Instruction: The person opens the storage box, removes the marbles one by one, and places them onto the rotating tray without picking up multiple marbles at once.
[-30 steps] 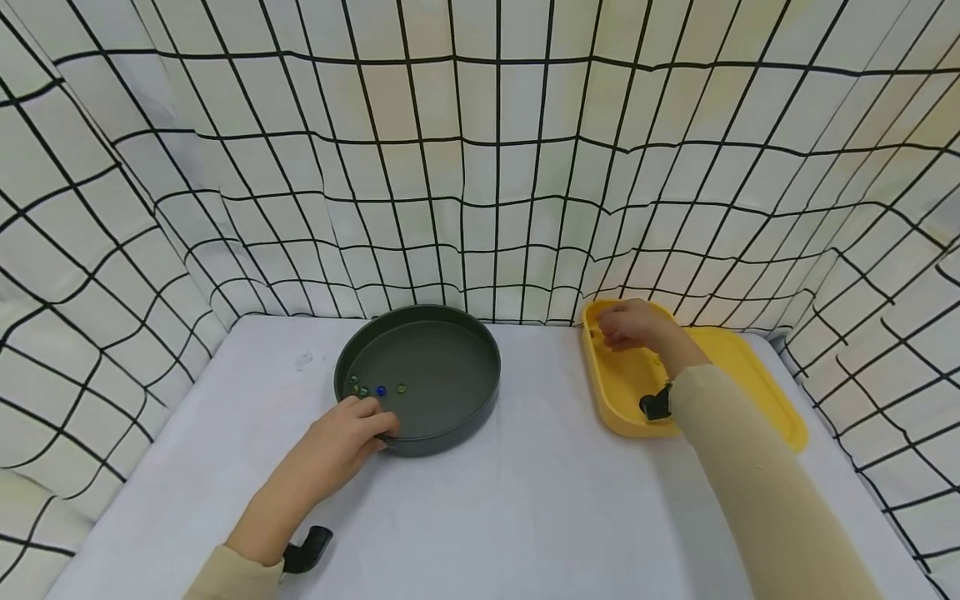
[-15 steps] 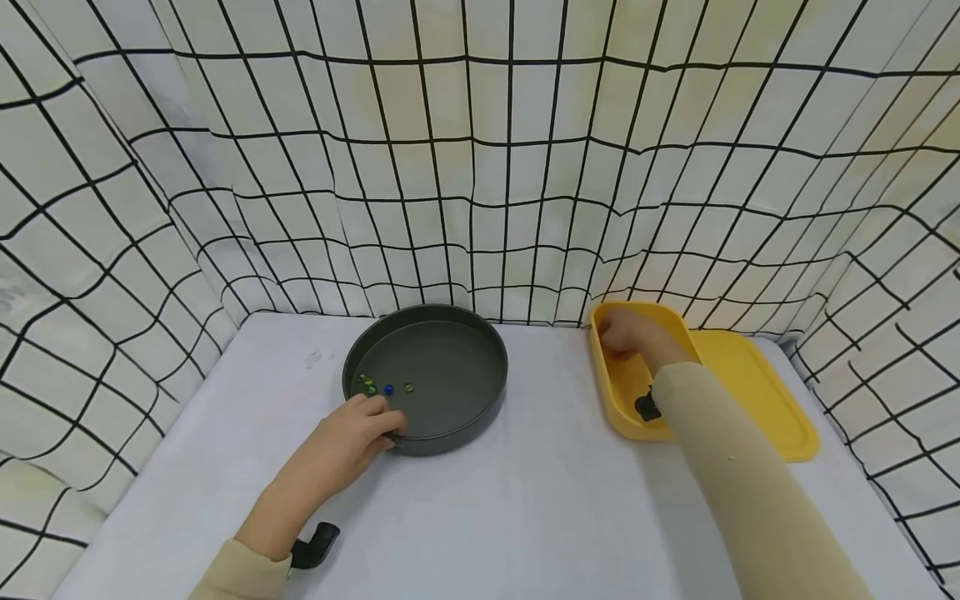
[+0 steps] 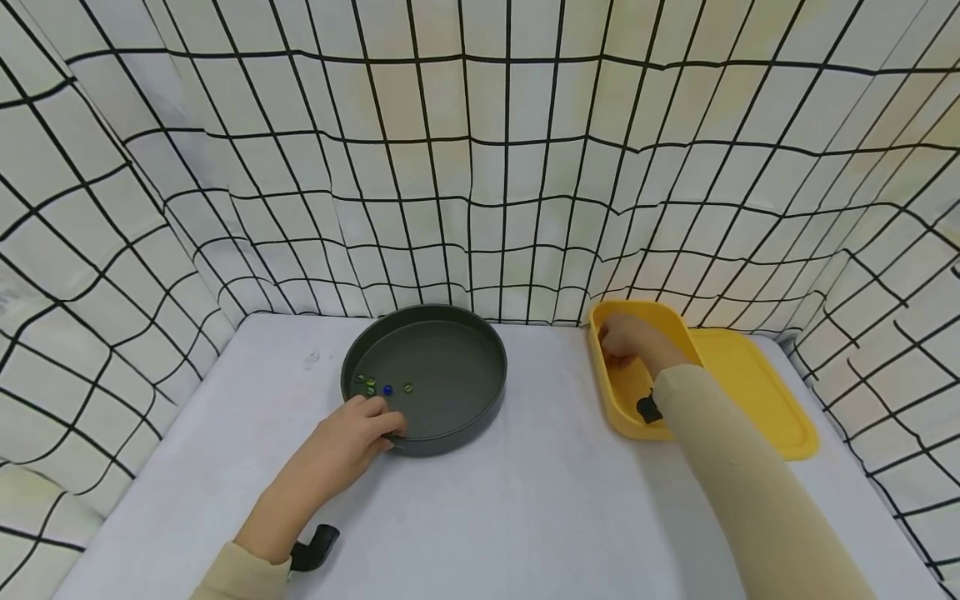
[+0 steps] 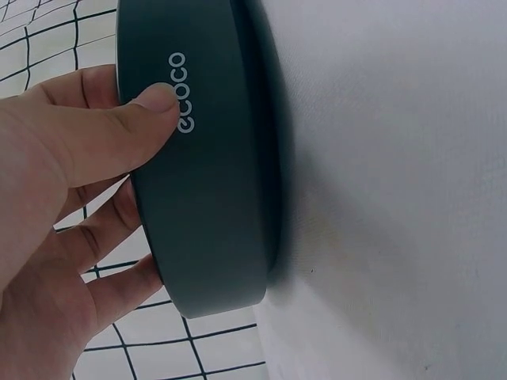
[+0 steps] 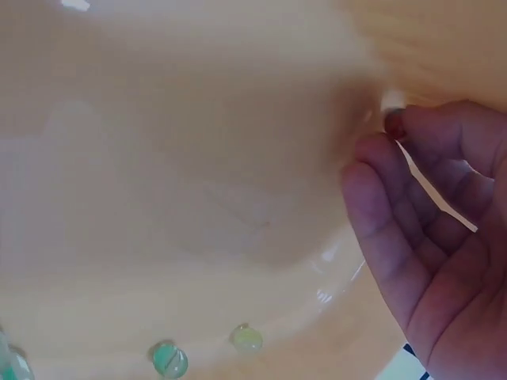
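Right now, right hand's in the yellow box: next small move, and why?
Probably lift the reddish marble out of the yellow box: the right hand appears to pinch it at the fingertips, and the left hand holds the dark pan, where other marbles lie.

L hand (image 3: 360, 432) grips rnd dk-grey pan (image 3: 442, 367) at near-L rim; few green marbles (image 3: 371, 382) & 1 blue marble (image 3: 387, 390) inside. R hand (image 3: 628, 337) down in yellow tub (image 3: 627, 427), flat yellow lid (image 3: 768, 400) just beside, on white surface (image 3: 525, 492); blk net (image 3: 506, 142) behind.
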Action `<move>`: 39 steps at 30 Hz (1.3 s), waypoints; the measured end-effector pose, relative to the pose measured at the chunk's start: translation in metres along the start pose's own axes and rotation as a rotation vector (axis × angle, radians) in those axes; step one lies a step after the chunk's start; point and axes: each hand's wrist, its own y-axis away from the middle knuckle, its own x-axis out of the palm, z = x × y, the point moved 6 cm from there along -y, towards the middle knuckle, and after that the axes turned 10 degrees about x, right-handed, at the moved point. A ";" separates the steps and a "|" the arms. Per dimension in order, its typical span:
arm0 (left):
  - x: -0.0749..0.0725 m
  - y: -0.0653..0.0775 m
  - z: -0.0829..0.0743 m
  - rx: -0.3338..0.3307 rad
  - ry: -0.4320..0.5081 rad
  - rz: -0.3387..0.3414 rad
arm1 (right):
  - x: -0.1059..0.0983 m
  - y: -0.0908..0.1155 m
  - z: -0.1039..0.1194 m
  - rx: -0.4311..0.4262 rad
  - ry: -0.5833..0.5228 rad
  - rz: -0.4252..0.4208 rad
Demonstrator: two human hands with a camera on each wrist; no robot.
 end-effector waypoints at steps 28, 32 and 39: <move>0.001 -0.001 -0.001 -0.035 0.007 0.010 | -0.004 0.051 0.033 -0.289 -0.537 0.004; 0.001 0.000 0.000 -0.041 0.015 0.008 | 0.006 0.055 0.049 -0.299 -0.555 0.030; 0.001 0.001 0.000 -0.039 0.021 0.002 | 0.026 0.056 0.070 -0.293 -0.625 0.085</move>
